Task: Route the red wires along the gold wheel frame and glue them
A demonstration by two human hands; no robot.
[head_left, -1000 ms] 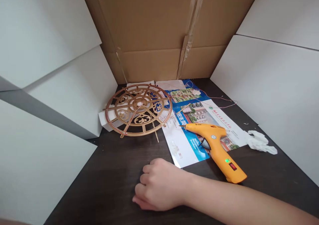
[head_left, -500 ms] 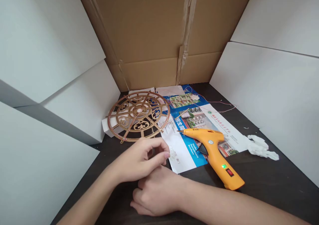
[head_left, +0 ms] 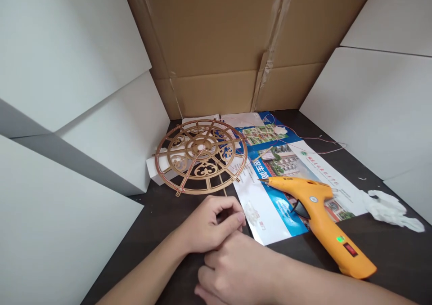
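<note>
My left hand has its fingers loosely curled to the thumb, and nothing shows in the gap between them. It rests against the top of my right hand, whose fingers are folded in. Just beyond my left hand lies a round wooden openwork frame with spokes, scroll cutouts and thin copper-coloured wire along its rim. An orange hot glue gun lies on its side to the right, its nozzle towards the frame. A green light and a red switch show on its handle.
Printed brochures lie under the glue gun nozzle and beside the frame. Thin reddish wires trail at the back. A crumpled white tissue is at the right. White panels and a cardboard wall surround the dark table.
The camera view has turned slightly, so the frame, glue gun and tissue appear further right. My hands stay one on the other, with hardly any change in pose.
</note>
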